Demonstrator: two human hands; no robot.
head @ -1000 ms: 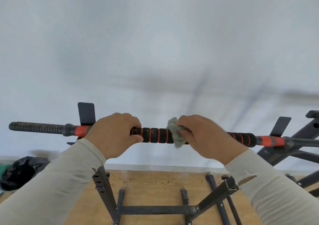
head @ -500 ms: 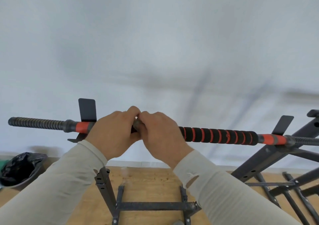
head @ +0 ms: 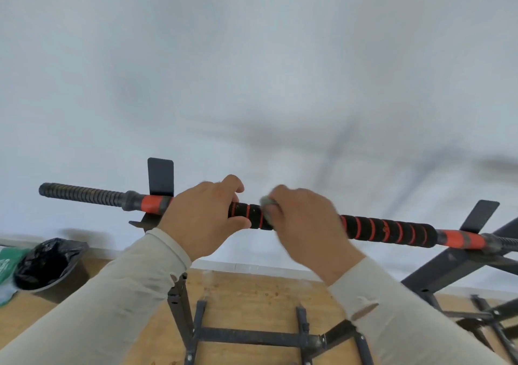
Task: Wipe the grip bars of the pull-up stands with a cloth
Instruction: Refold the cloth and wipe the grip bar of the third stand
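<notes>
The pull-up stand's grip bar (head: 386,230) runs across the middle of the view, wrapped in black foam with orange rings and ending in a ribbed black tip at the left. My left hand (head: 204,219) is closed around the bar near its left orange section. My right hand (head: 305,224) grips the bar just to the right of it, pressing a small grey cloth (head: 267,203) against the foam. Only a corner of the cloth shows past my fingers. A short stretch of foam shows between the two hands.
The stand's dark metal frame (head: 252,336) stands below on a wooden floor (head: 252,294). A second stand's frame (head: 462,263) leans in at the right. A bin with a black bag (head: 47,266) sits at the left by the white wall (head: 252,84).
My right hand with the cloth slid left along the bar until it met my left hand, then moved a little right again. The left hand stayed in place.
</notes>
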